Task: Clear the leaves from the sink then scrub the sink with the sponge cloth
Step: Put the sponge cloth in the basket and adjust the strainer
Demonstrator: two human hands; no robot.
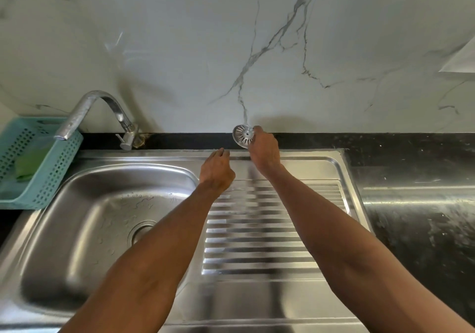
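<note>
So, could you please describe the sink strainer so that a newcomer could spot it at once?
Start at the steel sink and follow its back edge right, past the tap. The right hand holds the sink strainer there, against the marble wall: a small round metal disc with radial slots.

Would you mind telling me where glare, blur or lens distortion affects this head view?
Head view: bright glare streaks the drainboard and the sink basin; the ridges near the left hand look smeared by motion blur; the wide-angle lens bows the counter edge and faucet; the right hand holding the strainer stays fairly sharp.
</note>
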